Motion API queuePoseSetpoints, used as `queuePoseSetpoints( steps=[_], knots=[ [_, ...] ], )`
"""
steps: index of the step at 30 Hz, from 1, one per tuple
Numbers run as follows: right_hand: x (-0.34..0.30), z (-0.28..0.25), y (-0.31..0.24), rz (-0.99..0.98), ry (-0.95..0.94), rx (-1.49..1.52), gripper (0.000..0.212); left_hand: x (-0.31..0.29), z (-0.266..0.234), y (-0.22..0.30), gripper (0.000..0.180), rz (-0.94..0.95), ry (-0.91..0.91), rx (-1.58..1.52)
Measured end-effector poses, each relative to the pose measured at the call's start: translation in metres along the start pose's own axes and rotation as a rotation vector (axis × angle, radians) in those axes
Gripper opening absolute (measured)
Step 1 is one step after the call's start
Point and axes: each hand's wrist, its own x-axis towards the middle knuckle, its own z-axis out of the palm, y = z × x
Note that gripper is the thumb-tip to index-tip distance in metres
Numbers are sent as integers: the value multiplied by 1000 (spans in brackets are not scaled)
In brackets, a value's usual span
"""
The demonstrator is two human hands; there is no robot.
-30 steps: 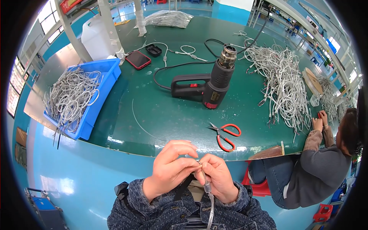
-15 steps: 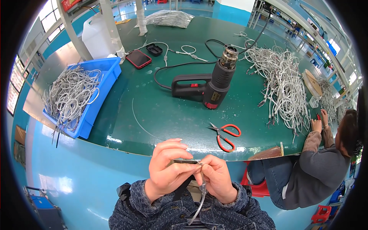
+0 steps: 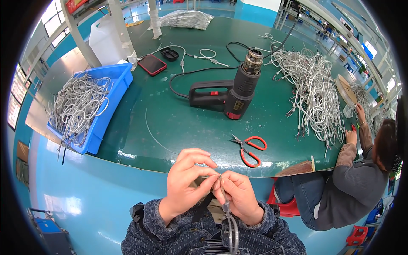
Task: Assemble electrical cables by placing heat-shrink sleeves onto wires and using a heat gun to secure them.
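Note:
Above my lap, just off the table's front edge, both hands meet at the tip of a clear-jacketed cable (image 3: 231, 227). My right hand (image 3: 239, 193) is closed round it, and its grey length hangs down below my fingers in a loop. My left hand (image 3: 187, 185) is closed in a pinch against that same tip, thumb and forefinger together, other fingers raised. What lies in the left pinch is mostly hidden by the fingers. Red-handled pliers (image 3: 250, 151) lie with jaws apart on the table beyond my right hand.
On the green table (image 3: 161, 114) stand a black heat gun (image 3: 236, 95), a phone (image 3: 152, 65) and a black case (image 3: 169, 53). Cables fill a blue bin (image 3: 112, 100) at left; a cable pile (image 3: 310, 93) lies at right. A co-worker (image 3: 348, 187) sits at right.
My left fingers have drawn in to the cable's tip, and the dark strip seen between them before is now mostly covered. The hanging cable has swung right. The co-worker's far hand has moved up.

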Motion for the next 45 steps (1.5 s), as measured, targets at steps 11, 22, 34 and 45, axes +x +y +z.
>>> queuePoseSetpoints(
  steps=[11, 22, 34, 45],
  knots=[
    [5, -3, 0, 130, -64, 77, 28, -4, 2, -6, 9, -152, -36, -168],
    [7, -9, 4, 66, -99, 80, 27, -3, -2, 9, 17, -29, 27, 96],
    [5, -3, -4, 14, 26, -210, 23, 2, -9, 12, 19, 36, -22, 204],
    [7, -7, -3, 189, 24, 86, 18, 2, -7, 1, 21, 142, -125, 190]
  ],
)
